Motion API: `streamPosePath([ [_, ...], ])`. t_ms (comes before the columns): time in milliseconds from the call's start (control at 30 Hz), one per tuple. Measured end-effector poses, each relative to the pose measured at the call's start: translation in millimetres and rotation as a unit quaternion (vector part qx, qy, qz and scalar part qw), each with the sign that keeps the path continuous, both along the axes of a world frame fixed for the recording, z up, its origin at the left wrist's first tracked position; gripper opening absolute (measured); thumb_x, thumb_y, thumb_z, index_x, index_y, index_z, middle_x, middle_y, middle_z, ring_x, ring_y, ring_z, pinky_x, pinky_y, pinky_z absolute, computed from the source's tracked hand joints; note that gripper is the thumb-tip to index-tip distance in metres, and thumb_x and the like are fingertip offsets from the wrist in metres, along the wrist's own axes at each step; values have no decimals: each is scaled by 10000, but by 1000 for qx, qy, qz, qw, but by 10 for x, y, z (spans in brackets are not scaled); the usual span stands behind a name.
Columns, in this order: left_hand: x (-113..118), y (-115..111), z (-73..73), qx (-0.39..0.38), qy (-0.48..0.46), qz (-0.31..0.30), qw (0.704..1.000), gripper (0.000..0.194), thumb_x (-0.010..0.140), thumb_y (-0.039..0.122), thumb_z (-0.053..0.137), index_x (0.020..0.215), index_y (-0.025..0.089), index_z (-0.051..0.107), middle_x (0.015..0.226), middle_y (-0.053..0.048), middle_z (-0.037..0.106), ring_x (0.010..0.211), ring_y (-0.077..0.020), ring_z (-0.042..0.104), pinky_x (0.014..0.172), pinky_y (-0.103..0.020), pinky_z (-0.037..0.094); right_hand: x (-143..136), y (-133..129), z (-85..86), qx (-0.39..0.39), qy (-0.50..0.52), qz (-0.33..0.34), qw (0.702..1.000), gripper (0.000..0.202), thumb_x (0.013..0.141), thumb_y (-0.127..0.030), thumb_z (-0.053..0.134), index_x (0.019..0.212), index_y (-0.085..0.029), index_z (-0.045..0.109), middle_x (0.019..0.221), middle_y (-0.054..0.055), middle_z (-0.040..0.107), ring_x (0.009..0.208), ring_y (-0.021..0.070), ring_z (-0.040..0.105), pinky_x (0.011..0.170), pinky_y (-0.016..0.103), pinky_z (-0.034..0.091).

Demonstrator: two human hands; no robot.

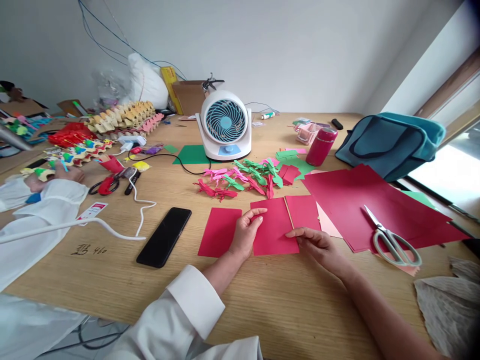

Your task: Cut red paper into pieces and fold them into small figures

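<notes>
A red paper sheet [275, 222] lies in front of me between my hands. My left hand [245, 232] rests over its left edge, thumb and forefinger apart on top of the paper. My right hand [315, 246] pinches the sheet's lower right edge, with the forefinger above and the lower fingers partly hidden. Left of my left hand is another red piece [219, 232]. A third red piece [304, 212] lies beyond my right hand, a narrow strip of table showing beside it. Just behind are several folded paper figures [240, 177] in red, pink and green.
Scissors [392, 242] lie on large red sheets [360, 200] at right, near a blue bag [390, 142] and red flask [321, 146]. A white fan [225, 125] stands behind. At left are a phone [164, 237], a white cable [112, 230] and a co-worker's hands [67, 175].
</notes>
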State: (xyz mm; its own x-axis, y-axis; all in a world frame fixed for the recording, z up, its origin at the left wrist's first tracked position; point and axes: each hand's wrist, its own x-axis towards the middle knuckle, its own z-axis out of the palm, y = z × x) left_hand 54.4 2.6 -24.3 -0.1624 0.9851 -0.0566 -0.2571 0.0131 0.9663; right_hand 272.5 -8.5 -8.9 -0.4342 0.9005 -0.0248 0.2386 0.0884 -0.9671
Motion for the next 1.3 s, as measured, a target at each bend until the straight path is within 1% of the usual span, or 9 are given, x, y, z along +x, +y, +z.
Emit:
streamPosePath([
  [100,-1,-10,21,-32,-44,-10,998,286,733,266,657,998,190,734,879,-28,727,722,-139,590,666,-241,433,-2,0,-80,38,-29,5,999,270,927,-290,479,1089,-244,691,825,20,672,649,162,560,577,265,442],
  [167,-1,-14,33,-50,-76,-24,996,310,719,278,674,1011,189,732,840,-23,725,692,-134,589,651,-240,434,-11,3,-103,74,-52,3,996,308,900,-200,468,1122,-251,676,849,8,678,651,152,566,594,261,447],
  [333,5,-7,40,-42,-102,-45,993,345,708,289,708,1036,185,739,839,-30,737,744,-147,624,713,-258,468,-32,6,-28,177,-64,26,982,545,735,6,428,1141,-268,668,1071,19,679,960,195,634,827,299,483],
  [400,7,0,36,-36,-106,-48,993,357,708,290,715,1048,184,740,857,-36,745,758,-152,633,726,-264,475,-33,8,-6,197,-61,32,978,602,695,34,425,1164,-268,651,1071,28,660,984,197,627,848,307,482],
  [700,-6,5,4,-27,-95,-62,993,413,724,303,720,1119,180,728,1028,-81,757,920,-223,673,823,-334,500,-57,48,-117,193,-51,12,980,486,723,-5,527,1121,-253,654,1065,46,649,993,221,626,846,329,499],
  [833,-6,7,-13,-9,-52,-68,996,371,745,306,704,1092,182,744,1141,-94,730,1071,-261,646,905,-360,487,-52,83,-120,200,-25,10,979,363,792,-83,586,1107,-250,654,1029,43,649,916,203,633,777,304,507],
  [933,-6,8,-17,14,-4,-64,998,331,752,289,692,1060,190,756,1202,-89,707,1151,-263,610,968,-363,462,-51,102,-108,209,-11,2,978,282,825,-101,567,1048,-240,670,971,39,640,878,189,625,754,294,504],
  [1100,-5,4,-12,25,33,-67,997,293,771,297,676,1036,201,760,1168,-79,722,1111,-247,625,967,-366,464,-53,118,-88,209,4,-19,978,197,851,-169,594,1011,-231,692,958,47,628,883,191,612,756,298,505],
  [1300,-9,12,-19,30,30,-33,999,280,771,284,670,1020,189,755,1138,-70,728,1102,-235,622,969,-341,450,-53,136,-103,202,18,-26,979,95,862,-251,621,920,-202,678,969,65,624,872,192,607,728,303,506],
])
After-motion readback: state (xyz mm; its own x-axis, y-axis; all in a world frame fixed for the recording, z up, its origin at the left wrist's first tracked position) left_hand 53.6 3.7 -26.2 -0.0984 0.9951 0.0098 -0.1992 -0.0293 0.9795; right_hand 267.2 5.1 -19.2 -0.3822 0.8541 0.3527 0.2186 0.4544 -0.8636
